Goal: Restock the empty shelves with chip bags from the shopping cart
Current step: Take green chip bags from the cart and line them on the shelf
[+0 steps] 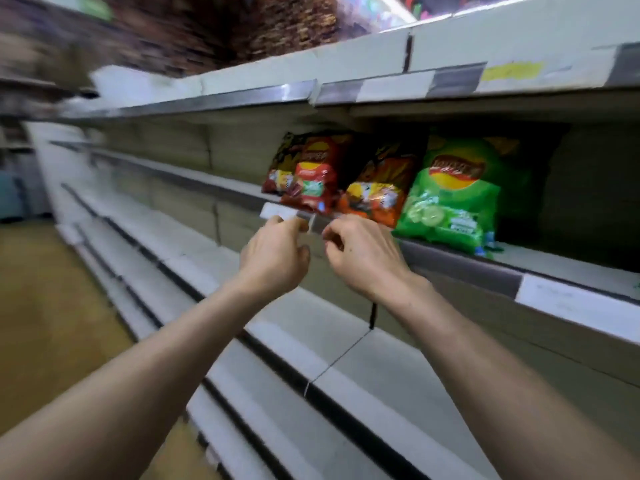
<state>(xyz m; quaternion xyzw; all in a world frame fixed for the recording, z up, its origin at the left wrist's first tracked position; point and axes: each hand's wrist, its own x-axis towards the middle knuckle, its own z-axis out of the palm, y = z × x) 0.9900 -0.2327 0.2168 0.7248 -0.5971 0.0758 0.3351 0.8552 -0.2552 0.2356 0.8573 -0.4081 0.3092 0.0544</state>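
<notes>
Chip bags: none in either grip; all the bags in view are on the shelf just beyond the fingers. The cart is not in view.

Nearest: two bare forearms reach up and forward. A dark cord [372, 315] hangs under the right wrist.

Left grip [273, 252]: fingers curled, tips up at the white label [277, 211] on the shelf rail [460, 265]. I cannot tell whether they pinch it or only sit close.

Right grip [363, 252]: fingers and thumb loosely curled, nothing held, just below the rail.

Just above the grips: red bag [313, 174], with a darker bag partly hidden behind it. Orange bag [377, 188] is directly above the right grip. Green bag [453, 192] is further to its right. All lean forward, with their bottom edges over the rail lip.

Below the grips: lower shelves [287, 327] show no bags.

Far: upper shelf [346, 64] overhead, its contents blurred.

Judgement: placement at this spot looks done, and most of the restock remains.

Risks:
- The overhanging bags sit right beside the knuckles, so a brush from either grip could tip one off the lip.
- The cord might catch the rail.
- The forward lean alone may let the slick bags slide, so they need seating further back.
</notes>
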